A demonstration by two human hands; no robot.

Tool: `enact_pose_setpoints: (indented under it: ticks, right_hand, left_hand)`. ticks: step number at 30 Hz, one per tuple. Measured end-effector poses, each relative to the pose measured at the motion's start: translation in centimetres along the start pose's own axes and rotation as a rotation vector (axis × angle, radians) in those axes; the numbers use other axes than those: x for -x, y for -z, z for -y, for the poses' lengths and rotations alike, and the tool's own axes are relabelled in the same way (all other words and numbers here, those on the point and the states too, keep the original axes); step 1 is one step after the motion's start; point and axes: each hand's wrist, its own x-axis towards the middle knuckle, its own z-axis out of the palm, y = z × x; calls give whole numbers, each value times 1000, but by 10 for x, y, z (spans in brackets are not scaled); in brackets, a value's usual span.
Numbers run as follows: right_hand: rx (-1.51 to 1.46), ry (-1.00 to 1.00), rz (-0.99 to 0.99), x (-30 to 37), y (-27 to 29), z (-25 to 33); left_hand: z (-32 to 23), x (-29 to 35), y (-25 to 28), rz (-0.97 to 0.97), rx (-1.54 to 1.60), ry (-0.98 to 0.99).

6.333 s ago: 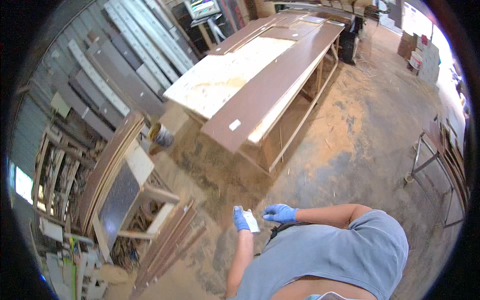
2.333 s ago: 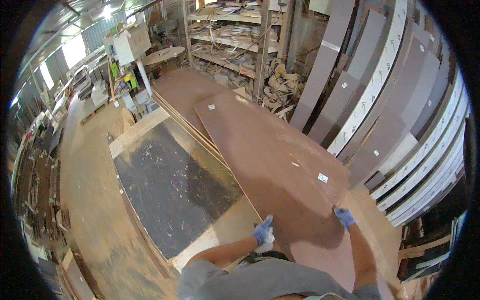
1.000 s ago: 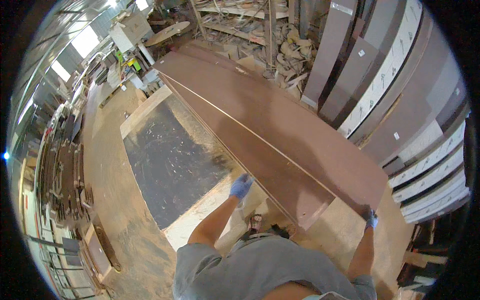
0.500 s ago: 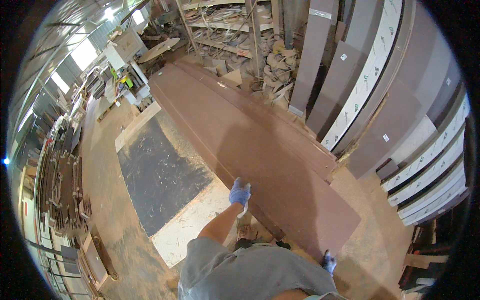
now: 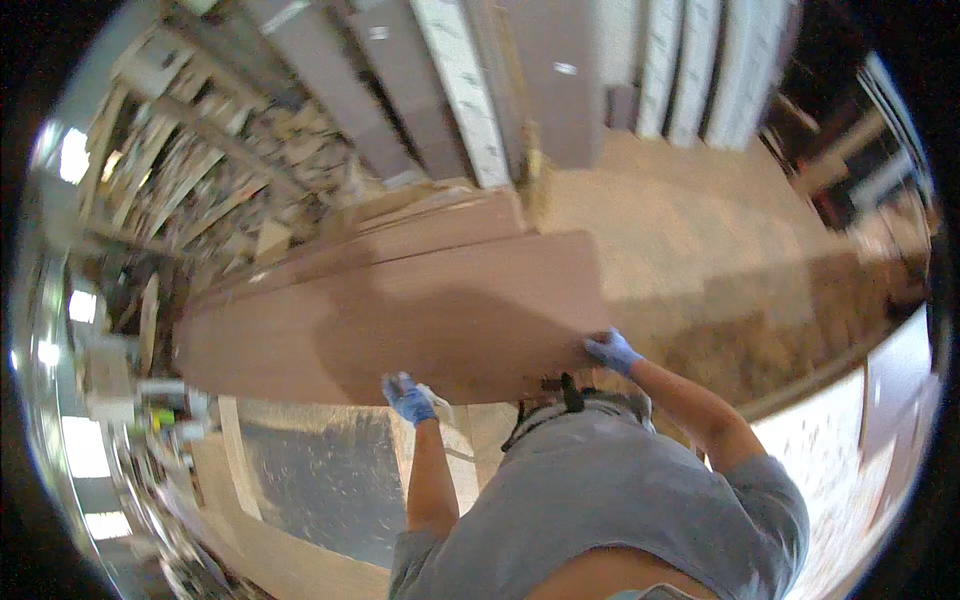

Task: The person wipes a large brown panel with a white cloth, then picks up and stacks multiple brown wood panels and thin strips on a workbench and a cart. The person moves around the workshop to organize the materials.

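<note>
Across the middle, a long brown board [image 5: 470, 320] is now being gripped, its far left end bent by the lens and lost in dimness; whatever lies beneath it is hidden. Along its far edge, other brown boards [image 5: 450, 222] are partly covered, so their number can't be made out. Off the near edge, toward the left corner, a dark panel [image 5: 320, 480] is seen, its surface markings smeared by blur. And the right hand [image 5: 615, 352] is closed on the board's right edge, by the near corner, some fingers concealed. The left hand [image 5: 408, 400] is placed at the near long edge; whether it's clenched can't be told. Beside its palm, something white [image 5: 436, 397] is shown, too blurred to be identified.
</note>
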Motion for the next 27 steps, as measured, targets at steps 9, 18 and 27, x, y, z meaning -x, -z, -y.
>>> enact_pose_setpoints:
  ticks: [9, 18, 27]
  right_hand:
    - [-148, -119, -164, -2, -61, -46]
    - [-888, -10, -368, 96, -31, 0]
    - [-759, -153, -687, 160, 63, -52]
  left_hand:
    - [-117, 110, -93, 487, 109, 339]
    - [-67, 281, -164, 1496, 95, 279]
    - [-26, 294, -246, 2036, -260, -486]
